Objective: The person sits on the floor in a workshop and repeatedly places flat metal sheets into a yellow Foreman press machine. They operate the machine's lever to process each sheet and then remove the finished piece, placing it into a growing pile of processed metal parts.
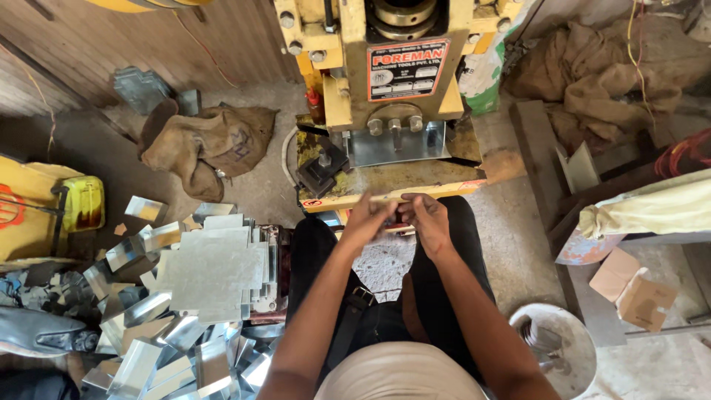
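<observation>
Head view, looking straight down. Left hand (pixel 368 218) and right hand (pixel 427 219) raised together over the lap, fingers curled and nearly touching each other, just before the front edge of the yellow press machine (pixel 385 81). Something small perhaps pinched between the fingertips; too blurred, cannot tell what, nor how firmly closed. Directly behind the hands, the press table (pixel 415 181), with a black die block (pixel 321 170) on its left part. On the left, beside the knee, a stack of flat metal sheets (pixel 211 270), and around it many bent shiny metal pieces (pixel 141 355). Further left a burlap sack (pixel 211 144) on the floor. On the right, a white bucket (pixel 578 333) and a cardboard piece (pixel 633 289).
</observation>
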